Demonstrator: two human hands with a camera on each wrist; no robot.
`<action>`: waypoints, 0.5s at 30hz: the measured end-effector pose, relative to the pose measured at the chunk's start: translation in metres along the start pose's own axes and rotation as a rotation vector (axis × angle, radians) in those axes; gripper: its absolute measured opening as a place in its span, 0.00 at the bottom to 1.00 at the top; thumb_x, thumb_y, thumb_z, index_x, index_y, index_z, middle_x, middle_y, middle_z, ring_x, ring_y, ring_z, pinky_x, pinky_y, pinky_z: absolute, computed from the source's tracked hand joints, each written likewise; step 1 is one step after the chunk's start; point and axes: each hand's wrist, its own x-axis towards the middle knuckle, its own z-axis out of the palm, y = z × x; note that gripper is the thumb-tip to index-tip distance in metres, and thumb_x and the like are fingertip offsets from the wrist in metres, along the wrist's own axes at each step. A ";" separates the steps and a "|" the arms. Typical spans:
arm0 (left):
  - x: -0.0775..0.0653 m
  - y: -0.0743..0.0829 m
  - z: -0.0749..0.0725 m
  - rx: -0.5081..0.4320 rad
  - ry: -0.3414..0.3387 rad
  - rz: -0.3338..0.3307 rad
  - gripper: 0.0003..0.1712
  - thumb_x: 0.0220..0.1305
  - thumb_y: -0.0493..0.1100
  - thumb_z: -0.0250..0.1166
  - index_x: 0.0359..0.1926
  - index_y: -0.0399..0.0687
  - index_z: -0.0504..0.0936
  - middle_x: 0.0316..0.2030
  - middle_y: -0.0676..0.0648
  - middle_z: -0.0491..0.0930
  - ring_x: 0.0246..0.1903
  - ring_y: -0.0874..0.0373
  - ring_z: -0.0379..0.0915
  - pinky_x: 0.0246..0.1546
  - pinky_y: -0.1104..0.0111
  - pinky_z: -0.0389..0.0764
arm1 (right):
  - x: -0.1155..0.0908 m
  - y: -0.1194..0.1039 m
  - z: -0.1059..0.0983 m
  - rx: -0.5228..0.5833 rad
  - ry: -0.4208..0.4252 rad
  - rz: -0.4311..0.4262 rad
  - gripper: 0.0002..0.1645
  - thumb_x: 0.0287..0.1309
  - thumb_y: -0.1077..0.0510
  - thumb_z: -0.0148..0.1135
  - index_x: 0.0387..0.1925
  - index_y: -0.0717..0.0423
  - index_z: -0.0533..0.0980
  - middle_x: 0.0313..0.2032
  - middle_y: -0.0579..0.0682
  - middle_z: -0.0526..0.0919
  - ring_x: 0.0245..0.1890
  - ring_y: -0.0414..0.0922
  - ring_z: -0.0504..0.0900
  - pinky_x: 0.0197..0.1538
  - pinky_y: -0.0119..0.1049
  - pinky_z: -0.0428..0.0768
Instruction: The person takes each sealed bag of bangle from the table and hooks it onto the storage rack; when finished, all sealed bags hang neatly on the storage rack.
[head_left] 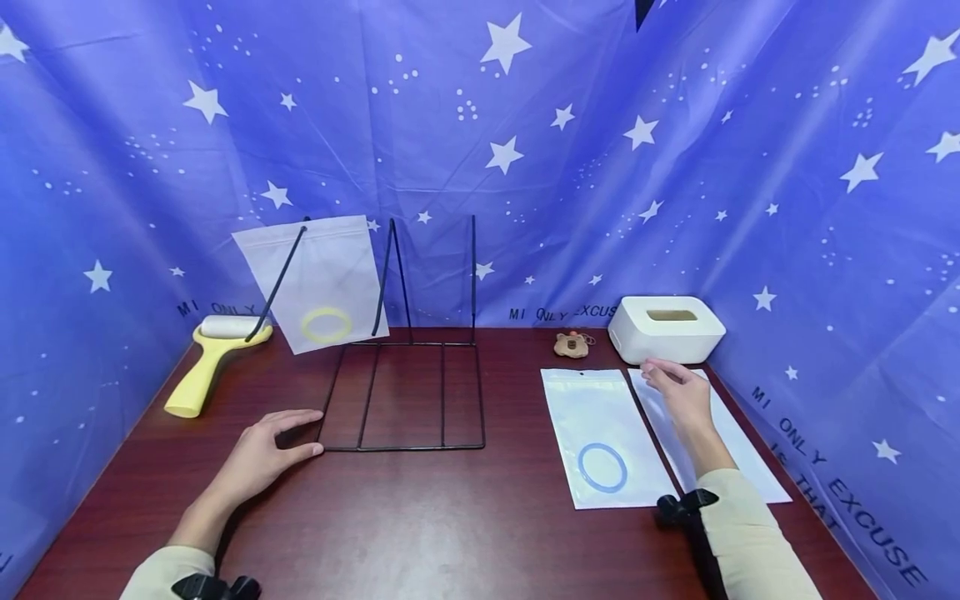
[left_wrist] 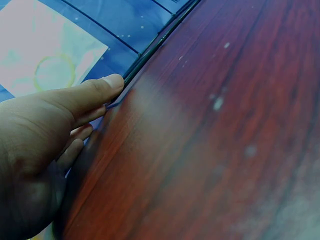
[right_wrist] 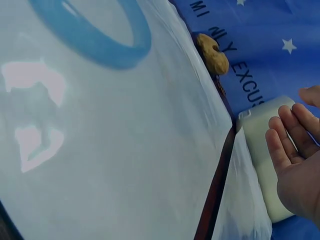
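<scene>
My left hand (head_left: 266, 454) touches the left side and near corner of a black wire rack (head_left: 442, 400), its thumb and fingers mostly straight. In the left wrist view the thumb tip meets the wire. Between the rack's left uprights leans a white zip bag (head_left: 337, 267) with a yellow ring (head_left: 326, 311) showing through. On the right lies another zip bag (head_left: 592, 408) with a blue ring (right_wrist: 100, 54). Over the far end of a third white bag (head_left: 750, 467) hovers my right hand (head_left: 684, 400), fingers loosely bent and holding nothing. Its fingertips overlap the white tissue box in both views.
A white tissue box (head_left: 626, 333) stands at the back right, just beyond the bags. Left of it lies a small brown bear-shaped trinket (head_left: 572, 346). A lint roller with a yellow handle (head_left: 197, 383) lies at the far left. Blue starry curtains enclose the table's back and sides.
</scene>
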 end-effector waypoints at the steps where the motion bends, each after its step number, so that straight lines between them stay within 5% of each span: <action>1: 0.000 0.001 0.000 0.000 0.000 -0.001 0.32 0.58 0.56 0.78 0.61 0.50 0.84 0.61 0.38 0.83 0.65 0.36 0.72 0.63 0.38 0.70 | 0.000 0.001 -0.002 0.013 -0.001 0.002 0.23 0.67 0.58 0.69 0.56 0.71 0.80 0.31 0.34 0.91 0.35 0.33 0.90 0.46 0.23 0.85; 6: 0.000 -0.001 0.000 0.003 0.002 -0.005 0.32 0.58 0.55 0.78 0.61 0.50 0.85 0.61 0.39 0.82 0.65 0.36 0.71 0.63 0.38 0.70 | 0.004 0.006 -0.005 -0.002 -0.018 0.005 0.23 0.67 0.61 0.68 0.57 0.73 0.79 0.31 0.33 0.90 0.35 0.32 0.90 0.45 0.22 0.85; 15: 0.000 -0.003 0.003 0.007 0.017 0.012 0.31 0.58 0.55 0.78 0.60 0.49 0.85 0.61 0.40 0.83 0.65 0.37 0.72 0.63 0.39 0.70 | 0.011 0.009 0.000 -0.320 -0.097 -0.036 0.30 0.68 0.52 0.68 0.62 0.71 0.77 0.33 0.20 0.83 0.38 0.19 0.81 0.45 0.14 0.78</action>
